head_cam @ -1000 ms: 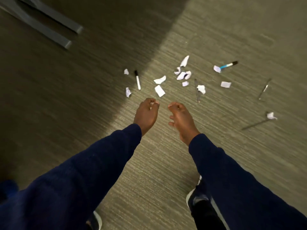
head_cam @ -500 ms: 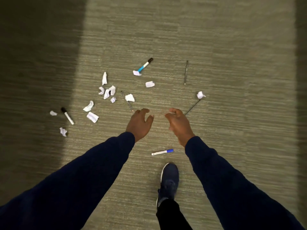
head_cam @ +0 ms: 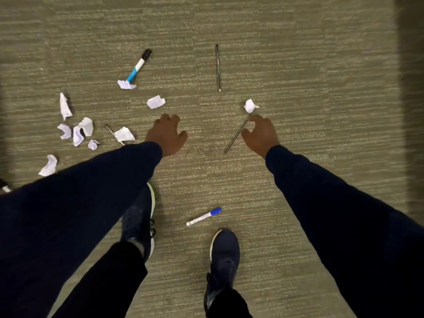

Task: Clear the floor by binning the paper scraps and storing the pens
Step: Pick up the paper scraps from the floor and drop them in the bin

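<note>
Carpet (head_cam: 298,65) holds paper scraps (head_cam: 86,126) at left and a blue-capped marker (head_cam: 204,216) just ahead of the right shoe (head_cam: 224,249). Left hand (head_cam: 166,135) — loose, empty. Right hand (head_cam: 260,135) curled at upper end of thin dark pen (head_cam: 236,137) — contact cannot be told.

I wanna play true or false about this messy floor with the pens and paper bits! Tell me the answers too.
1. The white marker with a blue cap lies on the grey-green carpet near a dark blue shoe. True.
2. The left hand holds a crumpled paper ball. False: it holds nothing; the nearest white paper scrap lies on the carpet.
3. A small white scrap sits at one end of the blue-and-white marker with a black cap. True.
4. The thin dark pencil stands in a cup. False: it lies flat on the carpet.
</note>
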Demonstrator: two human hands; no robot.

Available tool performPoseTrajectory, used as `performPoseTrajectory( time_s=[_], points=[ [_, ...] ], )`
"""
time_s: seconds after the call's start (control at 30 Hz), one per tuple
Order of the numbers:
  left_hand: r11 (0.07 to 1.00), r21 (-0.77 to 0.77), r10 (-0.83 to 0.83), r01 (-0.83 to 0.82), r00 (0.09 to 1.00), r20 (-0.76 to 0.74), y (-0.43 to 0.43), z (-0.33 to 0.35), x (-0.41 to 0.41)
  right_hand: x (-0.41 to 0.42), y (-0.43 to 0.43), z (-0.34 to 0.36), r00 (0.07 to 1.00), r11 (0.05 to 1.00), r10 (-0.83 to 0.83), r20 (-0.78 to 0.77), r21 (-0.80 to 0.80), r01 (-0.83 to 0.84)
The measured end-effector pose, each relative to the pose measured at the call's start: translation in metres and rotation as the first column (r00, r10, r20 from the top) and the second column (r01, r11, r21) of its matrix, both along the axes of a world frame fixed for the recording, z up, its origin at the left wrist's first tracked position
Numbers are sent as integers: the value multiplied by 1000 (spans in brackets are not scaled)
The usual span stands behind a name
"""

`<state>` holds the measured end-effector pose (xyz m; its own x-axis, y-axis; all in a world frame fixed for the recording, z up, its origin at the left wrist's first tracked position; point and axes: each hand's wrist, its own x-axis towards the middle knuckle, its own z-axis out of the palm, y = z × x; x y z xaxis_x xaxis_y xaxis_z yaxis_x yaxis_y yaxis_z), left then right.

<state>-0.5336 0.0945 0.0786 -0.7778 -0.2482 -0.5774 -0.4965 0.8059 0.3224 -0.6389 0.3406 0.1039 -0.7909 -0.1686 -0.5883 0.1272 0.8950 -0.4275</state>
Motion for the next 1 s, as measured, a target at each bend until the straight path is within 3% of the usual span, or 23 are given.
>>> performPoseTrajectory(
  time_s=[0.23,0.43,0.63,0.8,0.9,1.0],
  points=[
    [944,-248,-209,218,976,63,-53,-73,-43,-62,-33,-82,950,907,297,-93,338,-250],
    [939,-212,-235,272,954,185,-68,-109,-62,-73,-44,-125,942,855,337,9,416,-310],
    [908,-315,-305,276,951,-44,-71,-124,-52,-66,-46,-139,885,884,391,-253,371,-285],
    [951,-233,-242,202,957,-160,-78,-118,-33,-53,-75,-131,908,944,309,-283,207,-257],
    [971,-192,-174,144,974,-147,-84,-103,-7,-31,-112,-119,958,982,190,-215,55,-182],
    [978,-208,-45,23,994,-99,-94,-86,31,0,-153,-106,971,978,189,-145,-58,-199]
  ],
)
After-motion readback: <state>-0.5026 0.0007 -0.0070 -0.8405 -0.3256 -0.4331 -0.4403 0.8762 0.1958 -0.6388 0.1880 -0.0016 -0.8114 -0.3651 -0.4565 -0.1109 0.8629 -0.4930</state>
